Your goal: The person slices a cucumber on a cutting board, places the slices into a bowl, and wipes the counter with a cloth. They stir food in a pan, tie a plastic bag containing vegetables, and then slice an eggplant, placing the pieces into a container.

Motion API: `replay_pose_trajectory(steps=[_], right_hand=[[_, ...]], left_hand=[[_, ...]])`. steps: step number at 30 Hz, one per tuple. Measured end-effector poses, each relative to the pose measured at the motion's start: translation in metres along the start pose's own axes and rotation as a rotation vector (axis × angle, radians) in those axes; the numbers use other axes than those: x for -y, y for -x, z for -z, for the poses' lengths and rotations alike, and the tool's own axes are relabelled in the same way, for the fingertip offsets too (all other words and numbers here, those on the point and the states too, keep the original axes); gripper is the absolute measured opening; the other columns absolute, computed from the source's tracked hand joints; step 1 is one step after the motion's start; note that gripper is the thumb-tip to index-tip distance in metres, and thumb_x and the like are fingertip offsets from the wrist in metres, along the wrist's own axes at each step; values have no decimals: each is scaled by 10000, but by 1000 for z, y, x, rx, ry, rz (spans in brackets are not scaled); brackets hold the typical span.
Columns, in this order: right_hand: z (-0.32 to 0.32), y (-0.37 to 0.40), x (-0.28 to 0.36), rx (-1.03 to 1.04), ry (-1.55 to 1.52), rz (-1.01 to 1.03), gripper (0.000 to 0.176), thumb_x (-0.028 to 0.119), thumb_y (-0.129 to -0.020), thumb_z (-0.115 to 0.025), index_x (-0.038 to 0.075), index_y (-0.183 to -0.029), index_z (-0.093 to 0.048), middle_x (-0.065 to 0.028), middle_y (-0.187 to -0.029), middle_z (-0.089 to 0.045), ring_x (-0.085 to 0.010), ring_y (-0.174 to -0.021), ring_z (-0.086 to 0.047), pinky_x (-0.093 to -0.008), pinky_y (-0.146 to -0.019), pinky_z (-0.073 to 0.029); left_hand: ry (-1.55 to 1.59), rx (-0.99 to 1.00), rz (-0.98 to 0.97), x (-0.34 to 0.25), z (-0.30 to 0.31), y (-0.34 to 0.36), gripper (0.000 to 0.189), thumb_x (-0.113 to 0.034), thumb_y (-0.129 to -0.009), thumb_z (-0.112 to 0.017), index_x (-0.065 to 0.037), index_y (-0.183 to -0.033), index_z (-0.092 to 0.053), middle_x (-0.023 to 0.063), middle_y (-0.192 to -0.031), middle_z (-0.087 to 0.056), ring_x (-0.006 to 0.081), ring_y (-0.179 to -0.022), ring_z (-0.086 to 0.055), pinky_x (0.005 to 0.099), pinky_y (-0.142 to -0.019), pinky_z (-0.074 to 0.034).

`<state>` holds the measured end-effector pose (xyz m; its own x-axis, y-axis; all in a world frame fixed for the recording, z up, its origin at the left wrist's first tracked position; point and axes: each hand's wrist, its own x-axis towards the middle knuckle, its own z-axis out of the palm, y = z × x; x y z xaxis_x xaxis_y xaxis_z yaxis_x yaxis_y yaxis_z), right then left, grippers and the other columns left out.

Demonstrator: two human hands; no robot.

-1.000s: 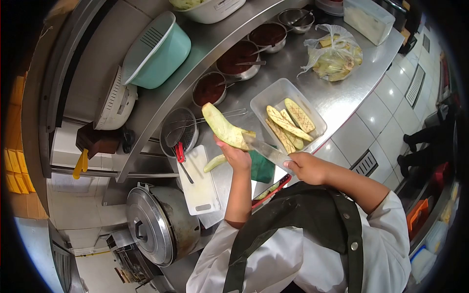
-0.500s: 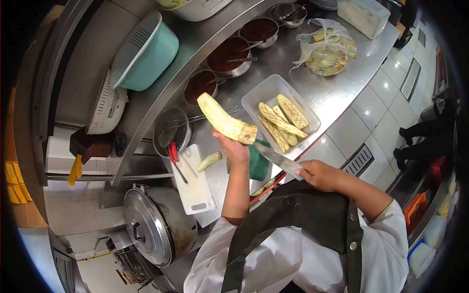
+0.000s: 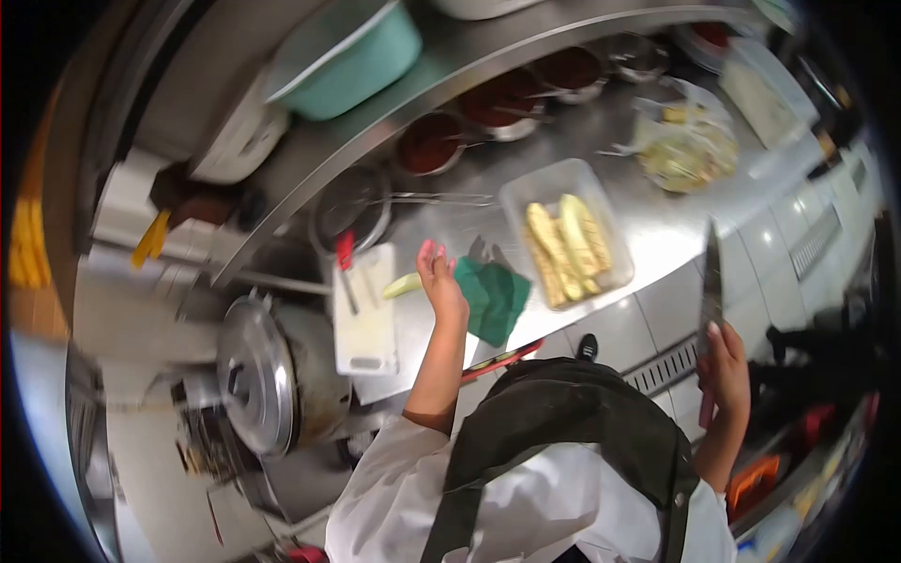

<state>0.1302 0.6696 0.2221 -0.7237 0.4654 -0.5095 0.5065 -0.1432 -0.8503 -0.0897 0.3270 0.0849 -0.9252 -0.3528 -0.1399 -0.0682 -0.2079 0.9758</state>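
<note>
My left hand [image 3: 441,281] is raised over the steel counter with its fingers apart and nothing in it. Just to its right lies a crumpled green cloth [image 3: 495,298]. A short pale-green piece [image 3: 402,285] rests to its left, beside the white cutting board [image 3: 368,342]. Out to the right, past the counter edge, my right hand [image 3: 725,371] grips a long-bladed knife [image 3: 712,281] by its handle, blade pointing away from me. Several pale peeled eggplants [image 3: 568,246], some scored, lie in a clear plastic container [image 3: 615,274].
Bowls of dark red sauce [image 3: 430,144] line the back under a steel shelf [image 3: 526,33]. A plastic bag [image 3: 690,150] of pale pieces sits farther right. A red-handled tool [image 3: 345,251] lies on the board. A large lidded pot [image 3: 258,375] stands at left.
The peeled eggplant has left my left hand, and a smooth pale one now shows in the container. My right hand has swung right with the knife, away from the container. The view has shifted.
</note>
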Motion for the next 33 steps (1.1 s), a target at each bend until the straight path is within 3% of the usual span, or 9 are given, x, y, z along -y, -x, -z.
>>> replay_pose_trajectory(steps=[5,8,14,17,21,22,25,29,33], right_hand=[[-14,-16,-3,131,-26,35,239,320,-915,-448,89,-911,-510,43,-485,-365,-38,-358,-323,-193,-314,-234],[-32,-18,5,165,48,41,256,322,-910,-466,75,-954,-520,53,-502,-353,-34,-373,-328,-191,-318,-239],[-68,-9,27,265,96,42,277,351,-900,-481,94,-991,-532,25,-526,-419,-49,-380,-343,-194,-338,-267],[-82,-5,25,404,54,49,187,257,-910,-483,79,-956,-520,52,-614,-425,-26,-461,-356,-169,-375,-273],[-104,0,9,486,264,126,128,161,-907,-469,44,-951,-495,47,-648,-429,-26,-533,-357,-197,-458,-305],[-108,0,7,535,285,137,124,160,-903,-476,39,-924,-499,19,-627,-440,-54,-523,-364,-215,-463,-315],[-121,-8,-2,559,545,350,131,160,-884,-501,34,-849,-505,-77,-569,-483,-161,-487,-440,-296,-468,-363],[-138,-9,-2,320,977,802,146,172,-850,-529,39,-794,-507,-197,-547,-510,-333,-524,-547,-438,-499,-412],[-146,-8,8,265,1072,847,123,156,-839,-525,39,-802,-516,-197,-552,-533,-371,-546,-548,-459,-493,-418]], left_hand=[[194,-449,574,50,122,-43,382,-262,-870,-504,13,-1132,-469,134,-1097,-519,228,-935,-536,393,-708,-459],[-257,-511,659,65,130,-72,487,-326,-841,-552,34,-1155,-459,140,-996,-567,237,-809,-596,406,-627,-496],[-317,-290,514,72,135,-108,489,-288,-798,-606,56,-1104,-442,151,-824,-588,208,-494,-581,304,-386,-493],[-362,-216,51,57,119,-82,393,-226,-786,-613,34,-1038,-460,154,-826,-579,206,-482,-574,279,-350,-474],[150,68,56,33,95,-41,349,-268,-834,-521,0,-1048,-458,119,-901,-556,212,-732,-585,352,-611,-501],[263,165,218,21,88,-27,447,-415,-872,-451,-23,-1087,-456,102,-909,-547,209,-825,-552,353,-712,-460],[607,560,496,-24,60,4,535,-525,-890,-351,-64,-1145,-447,93,-892,-545,203,-789,-555,328,-691,-464],[524,615,460,-24,29,24,571,-554,-901,-239,-103,-1195,-429,97,-911,-562,211,-778,-557,328,-686,-465],[326,545,398,-19,19,37,548,-492,-931,-228,-70,-1230,-408,101,-951,-582,216,-787,-570,330,-693,-472]])
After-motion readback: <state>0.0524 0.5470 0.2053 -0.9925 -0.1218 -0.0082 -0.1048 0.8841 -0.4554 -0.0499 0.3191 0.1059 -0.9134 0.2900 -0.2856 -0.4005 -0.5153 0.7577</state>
